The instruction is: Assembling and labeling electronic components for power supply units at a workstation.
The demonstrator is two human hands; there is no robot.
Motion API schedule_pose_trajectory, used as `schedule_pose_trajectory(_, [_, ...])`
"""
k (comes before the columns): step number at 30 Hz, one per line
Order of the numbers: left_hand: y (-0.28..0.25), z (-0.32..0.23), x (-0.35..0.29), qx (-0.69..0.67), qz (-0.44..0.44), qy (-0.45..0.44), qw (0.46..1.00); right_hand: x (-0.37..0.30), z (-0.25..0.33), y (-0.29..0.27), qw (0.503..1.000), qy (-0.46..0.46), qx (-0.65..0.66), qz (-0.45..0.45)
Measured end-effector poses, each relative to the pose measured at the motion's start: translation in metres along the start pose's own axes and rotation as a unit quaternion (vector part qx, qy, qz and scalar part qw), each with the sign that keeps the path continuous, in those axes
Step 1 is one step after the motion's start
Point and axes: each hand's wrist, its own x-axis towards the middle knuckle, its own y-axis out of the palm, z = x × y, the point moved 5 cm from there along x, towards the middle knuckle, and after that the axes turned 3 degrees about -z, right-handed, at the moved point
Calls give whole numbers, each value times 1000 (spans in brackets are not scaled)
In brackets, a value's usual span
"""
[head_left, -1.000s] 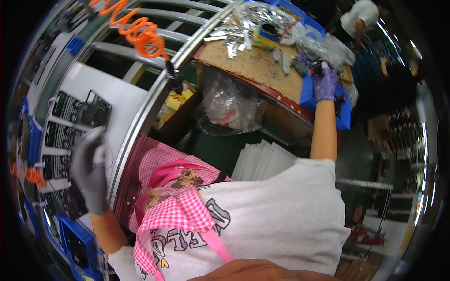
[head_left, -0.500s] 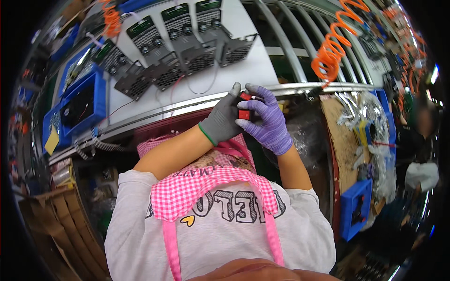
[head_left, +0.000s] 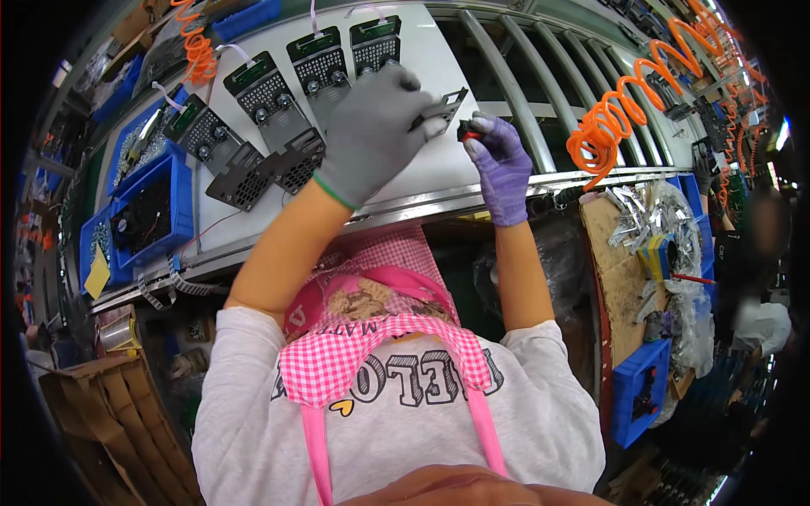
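A grey knitted glove covers my left hand (head_left: 375,135), which pinches the edge of the rightmost black metal bracket (head_left: 453,103), near a square cutout. Much of that bracket is hidden behind the hand. Just to the right, my right hand (head_left: 504,173) in a purple glove is closed on a small red-and-black rocker switch (head_left: 467,131), held between thumb and fingertips close to the bracket. More black perforated brackets (head_left: 239,179) with green circuit boards (head_left: 251,74) lie in a row on the white work surface (head_left: 434,55).
Metal rollers (head_left: 519,88) run beside the work surface, with an orange coiled hose (head_left: 595,143) hanging over them. At left stand blue bins (head_left: 175,198) of parts. A blue tray (head_left: 639,392) and a cardboard-covered bench (head_left: 620,282) are at right.
My hands have parted. The left has moved forward from the switches to the rightmost bracket, now tilted up; the right has shifted right and forward with a switch.
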Motion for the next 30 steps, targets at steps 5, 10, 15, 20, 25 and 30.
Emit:
schedule_pose_trajectory(5, [37,21,38,206,251,1,946,25,-19,5,999,-46,-3,9])
schedule_pose_trajectory(10, [32,35,47,133,315,3,940,40,-24,10,997,-52,9,50])
schedule_pose_trajectory(15, [27,54,47,80,343,12,936,43,-29,15,994,-66,-15,88])
schedule_pose_trajectory(20, [24,52,51,34,404,40,913,49,-39,16,990,-122,-38,67])
schedule_pose_trajectory(25, [30,39,58,152,363,33,919,46,-59,27,987,56,98,110])
schedule_pose_trajectory(30, [38,27,59,218,374,27,901,43,-67,36,992,19,89,84])
